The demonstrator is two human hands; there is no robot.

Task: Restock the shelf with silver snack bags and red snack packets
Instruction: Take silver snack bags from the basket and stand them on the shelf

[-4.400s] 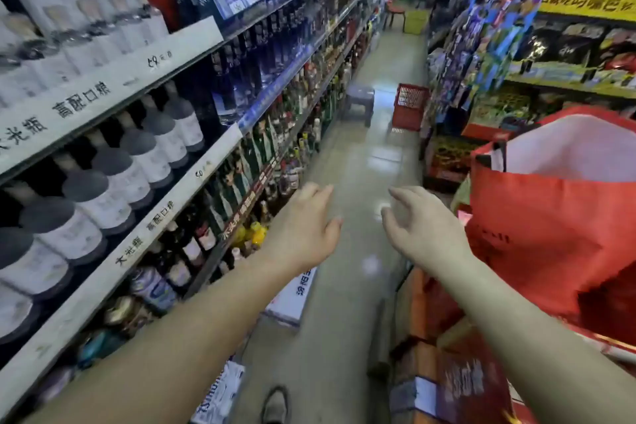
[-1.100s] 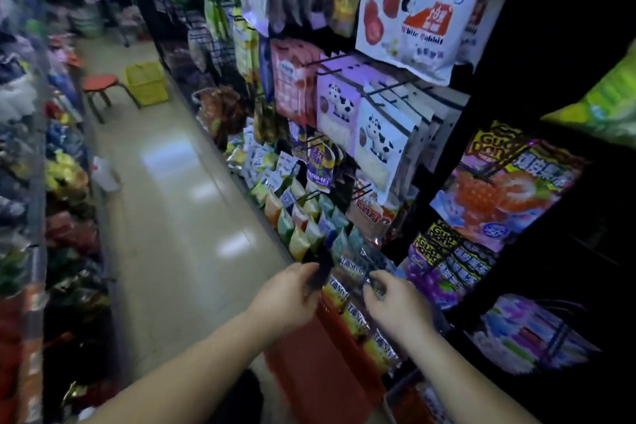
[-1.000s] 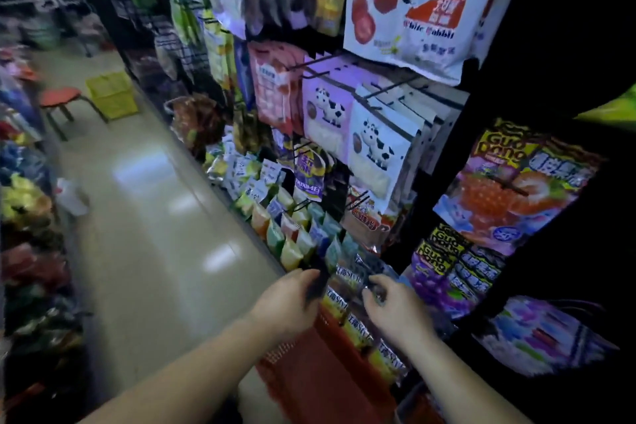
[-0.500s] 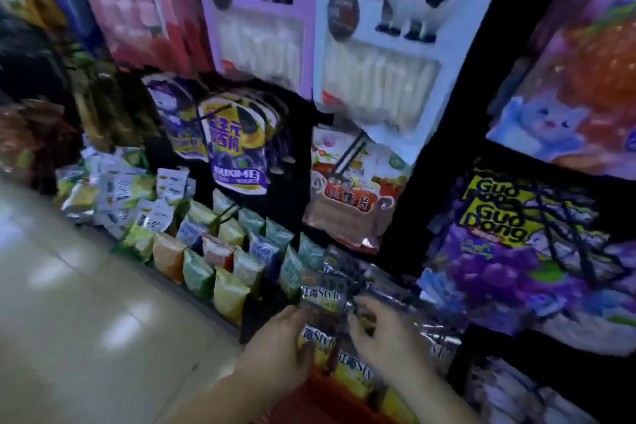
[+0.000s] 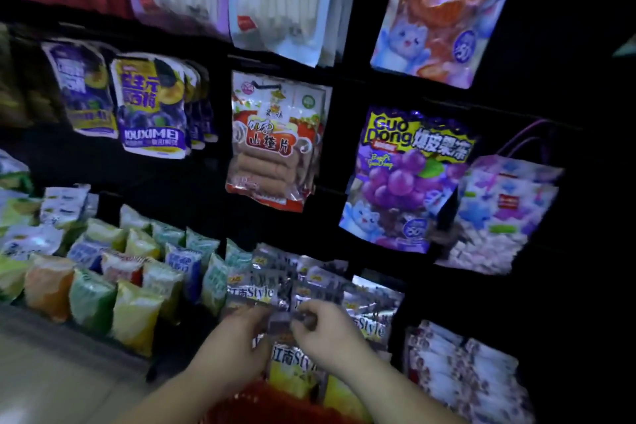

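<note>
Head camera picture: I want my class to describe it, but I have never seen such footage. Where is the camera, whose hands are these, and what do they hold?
No machine here: a person wears one camera on the head, looking forward and down, so the arms reaching in from below are the wearer's own. The left hand and right hand together pinch the top of a silver bag, in front of a low row of more silver bags. Left of that row stand small coloured packets; to its right lie red-and-white packets. Above, larger bags hang, such as a purple grape bag. A red basket shows at the bottom edge, below the hands. The picture is blurred.
</note>
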